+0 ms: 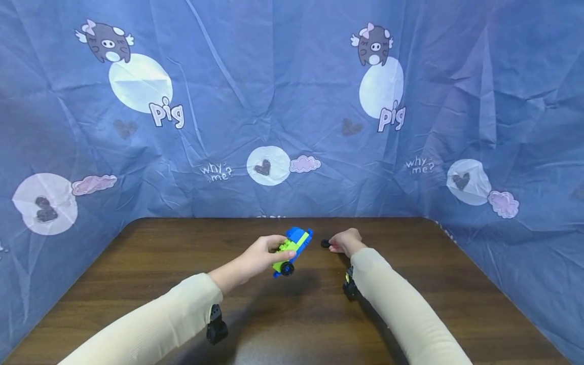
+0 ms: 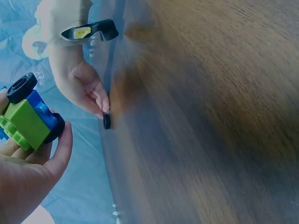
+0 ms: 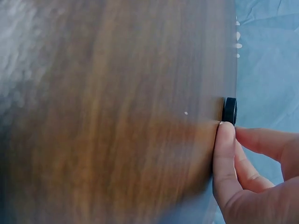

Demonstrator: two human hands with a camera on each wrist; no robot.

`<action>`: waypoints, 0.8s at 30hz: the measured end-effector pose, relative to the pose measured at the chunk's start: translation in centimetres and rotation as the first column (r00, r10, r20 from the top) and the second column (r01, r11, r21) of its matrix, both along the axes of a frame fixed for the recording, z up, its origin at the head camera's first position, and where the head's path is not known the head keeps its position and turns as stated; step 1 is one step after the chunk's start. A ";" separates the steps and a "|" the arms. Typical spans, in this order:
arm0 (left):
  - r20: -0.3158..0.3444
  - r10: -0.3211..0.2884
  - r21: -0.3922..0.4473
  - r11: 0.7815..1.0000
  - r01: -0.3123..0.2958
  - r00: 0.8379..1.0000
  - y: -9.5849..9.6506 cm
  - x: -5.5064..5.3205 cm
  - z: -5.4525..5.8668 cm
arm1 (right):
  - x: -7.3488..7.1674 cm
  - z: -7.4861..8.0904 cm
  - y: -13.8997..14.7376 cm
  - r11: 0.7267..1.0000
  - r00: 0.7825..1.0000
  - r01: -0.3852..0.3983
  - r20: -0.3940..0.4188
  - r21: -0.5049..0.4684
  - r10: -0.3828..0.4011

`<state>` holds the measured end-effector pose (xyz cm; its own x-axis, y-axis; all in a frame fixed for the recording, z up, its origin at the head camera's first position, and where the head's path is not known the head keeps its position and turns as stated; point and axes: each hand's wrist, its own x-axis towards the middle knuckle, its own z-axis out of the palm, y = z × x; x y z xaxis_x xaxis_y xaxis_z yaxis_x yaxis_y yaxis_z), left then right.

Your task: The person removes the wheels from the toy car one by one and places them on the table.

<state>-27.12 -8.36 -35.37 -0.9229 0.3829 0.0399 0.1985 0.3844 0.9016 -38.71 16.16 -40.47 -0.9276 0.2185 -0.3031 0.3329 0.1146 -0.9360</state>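
A toy car (image 1: 290, 248) of lime-green and blue building blocks is held tilted above the table by my left hand (image 1: 260, 257), fingers and thumb on its sides. Two black wheels sit on one end of the car in the left wrist view, one of them a tyre (image 2: 22, 87) at the top. Farther right, a loose black wheel (image 3: 230, 110) lies low at the tabletop. My right hand (image 1: 348, 241) has its thumb and fingertips at this wheel's near edge, pinching it. The left fingers partly hide the car's body.
The brown wooden table (image 1: 182, 253) ends at a blue patterned cloth (image 1: 292, 101) hanging behind and at both sides. Black wrist devices (image 1: 216, 324) are strapped at both cream sleeves (image 1: 401, 299).
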 end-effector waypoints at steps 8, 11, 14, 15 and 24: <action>0.005 0.015 0.004 1.000 -0.015 1.000 0.4 0.0 -0.1 | -3.7 -2.9 1.2 0.999 1.000 -0.006 0.017 -0.031 0.006; 0.008 0.017 0.010 1.000 -0.017 1.000 0.4 0.0 -0.3 | -5.2 -4.4 2.2 0.992 0.998 -0.059 -0.006 -0.111 0.059; 0.006 0.005 0.037 0.999 -0.005 1.000 0.3 0.0 -0.4 | -3.7 -3.3 1.9 0.992 0.998 -0.055 0.016 -0.114 0.058; 0.007 -0.005 0.054 0.999 0.005 1.000 0.2 0.0 -0.4 | -2.9 -2.7 1.7 0.992 0.998 -0.057 0.014 -0.117 0.059; 0.060 -0.139 0.230 0.966 0.122 0.988 -0.6 -0.2 -0.3 | 1.1 0.5 0.6 0.989 0.996 -0.085 -0.005 -0.117 0.085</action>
<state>-27.27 -8.95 -35.63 -0.8692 0.4893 0.0711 0.1618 0.1457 0.9760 -37.61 16.80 -40.02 -0.9413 0.1015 -0.3218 0.3264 0.0319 -0.9447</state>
